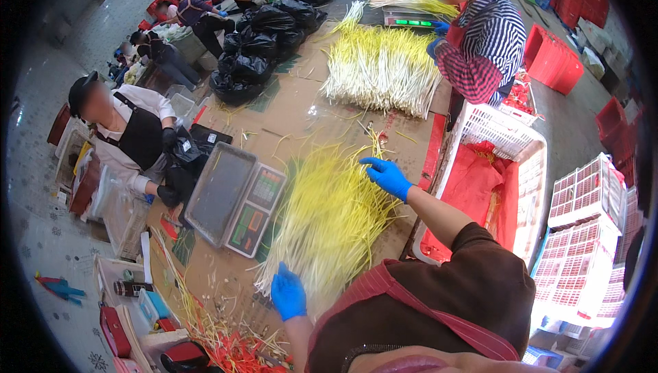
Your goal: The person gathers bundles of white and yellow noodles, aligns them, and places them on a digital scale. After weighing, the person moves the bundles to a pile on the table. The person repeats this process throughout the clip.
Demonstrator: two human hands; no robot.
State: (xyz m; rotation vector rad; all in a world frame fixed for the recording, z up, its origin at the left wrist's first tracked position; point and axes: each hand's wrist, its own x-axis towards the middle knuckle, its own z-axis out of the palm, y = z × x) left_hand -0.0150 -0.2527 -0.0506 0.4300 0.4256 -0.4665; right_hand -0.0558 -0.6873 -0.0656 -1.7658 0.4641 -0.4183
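A loose, motion-blurred heap of blanched chives (pixel 329 208) lies before me on the cardboard-covered table (pixel 303 100), yellow leaves pointing away and white stalks towards me. My left hand (pixel 288 293), in a blue glove, is at the white stalk ends, fingers raised and nothing visibly gripped. By the right edge of the yellow leaves is my right hand (pixel 388 178), also gloved in blue, with its fingers apart and no stalks held. Left of the heap stands a digital scale (pixel 221 193) with a bare metal pan.
Beyond is a neat row of chives (pixel 383 69), near a co-worker (pixel 483 38) at another scale (pixel 408 19). Black bags (pixel 257 49) line the far left. Another co-worker (pixel 136 126) handles black plastic. A white crate (pixel 529 167) adjoins the right edge; red ties (pixel 236 350) lie near me.
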